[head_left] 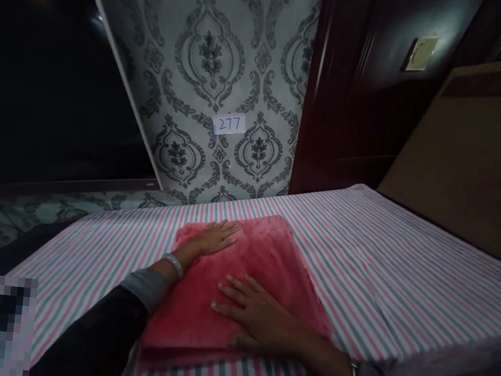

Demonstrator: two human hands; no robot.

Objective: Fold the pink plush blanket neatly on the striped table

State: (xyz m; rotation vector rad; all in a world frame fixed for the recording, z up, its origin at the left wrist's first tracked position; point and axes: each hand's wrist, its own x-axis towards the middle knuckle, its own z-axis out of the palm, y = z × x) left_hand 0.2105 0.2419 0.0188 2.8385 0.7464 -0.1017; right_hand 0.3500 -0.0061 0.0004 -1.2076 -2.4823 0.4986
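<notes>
A folded red blanket [204, 302], plush-looking, lies flat near the front edge of a bed with a striped sheet [385, 260]. My left hand [216, 238] rests on its far left part, fingers stretched out and palm down. Closer to me, my right hand [256, 315] lies flat on the blanket's near right part with its fingers spread. Neither hand grips the cloth. Layered folds show along the blanket's near edge.
Behind the bed is a patterned wall with a paper label [230, 124] reading 277. A large dark screen [56, 86] hangs at the left. On the right are a dark red wooden panel [342, 102] with a switch plate [423, 53] and a brown board [470, 156].
</notes>
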